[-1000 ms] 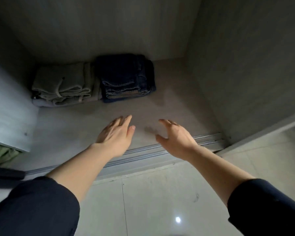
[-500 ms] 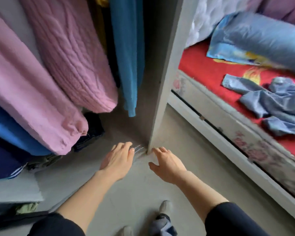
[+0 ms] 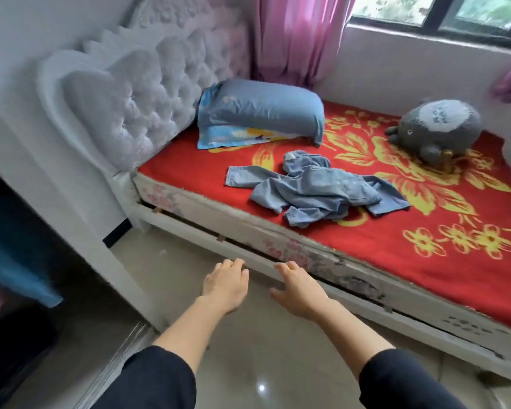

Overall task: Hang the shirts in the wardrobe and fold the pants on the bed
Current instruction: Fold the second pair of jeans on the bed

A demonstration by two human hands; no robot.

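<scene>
Both hands are held out low in front of the person, palms down and side by side with a clear gap between them. The left hand (image 3: 226, 286) and the right hand (image 3: 300, 287) have loosely curled fingers and hold nothing. Dark sleeves are pushed up the forearms. The fingertips reach the line of the white side rail of the bed (image 3: 189, 230); I cannot tell whether they touch it.

Under the arms is glossy pale tiled floor (image 3: 248, 364), an open strip running between the bed and the wardrobe. The wardrobe's white side panel (image 3: 56, 202) stands to the left, with a metal sliding track (image 3: 121, 346) at its foot and a teal hanging garment (image 3: 15, 261) inside the dark opening.

Past the rail, the mattress edge is printed with pink flowers. A red blanket with yellow flowers (image 3: 425, 290) covers the top. The pale blue denim pants (image 3: 316, 190) lie on it in a crumpled, unfolded heap near the near edge, one leg stretched toward the headboard, another toward the foot, with bare blanket all around them.

Beyond lie a blue pillow (image 3: 263, 110) against the white tufted headboard (image 3: 136, 93), a grey round plush toy (image 3: 437, 125) at the far side, a pink curtain (image 3: 295, 39) and a dark-framed window (image 3: 425, 22).
</scene>
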